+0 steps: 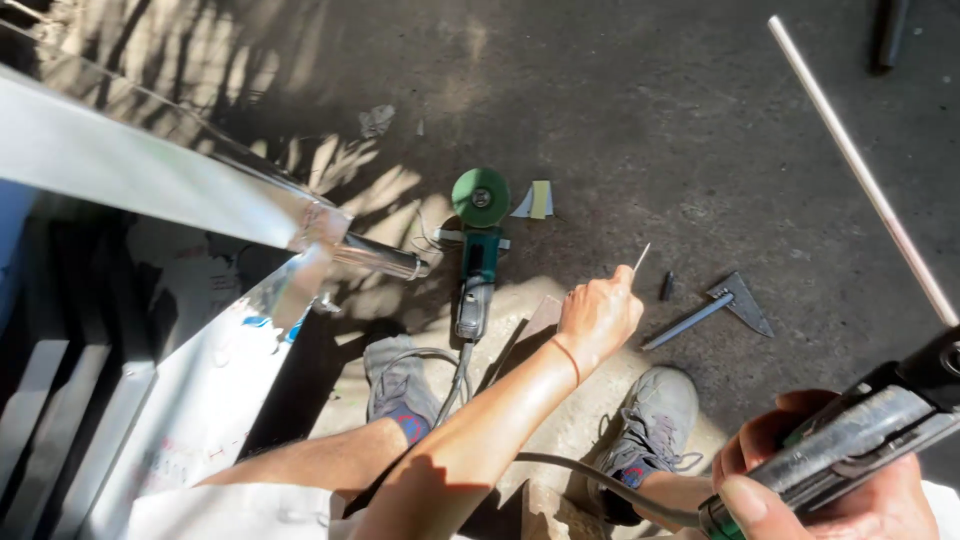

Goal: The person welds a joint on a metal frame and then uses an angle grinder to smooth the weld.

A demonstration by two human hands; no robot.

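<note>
I look down from the head view onto a concrete floor (pixel 640 110), part sunlit, part in shade.

My left hand (pixel 597 312) reaches out over the floor. Its fingers are pressed together, pinching a thin pale rod stub (pixel 641 257) that sticks up and away from the knuckles. An orange band sits on that wrist.

My right hand (pixel 830 480) is close to the camera at the lower right. Its fingers are wrapped tight around the handle of a welding holder (pixel 870 425), dark metal with a green grip end. A long pale rod (pixel 860 170) runs from the holder's clamp up toward the top edge of the view. A black cable leaves the handle's base and runs along the floor.

Landmark: the angle grinder (pixel 477 250), green body and green disc, lying on the floor.
- Left hand: just right of the grinder, a little nearer to me, not touching it.
- Chipping hammer (pixel 715 305): on the floor, well right of the grinder, beyond the left hand.
- Shiny metal frame (pixel 150 170): left of the grinder, its tube end close to the disc.
- My two grey shoes: nearer to me than the grinder, one on either side of its cord.
</note>
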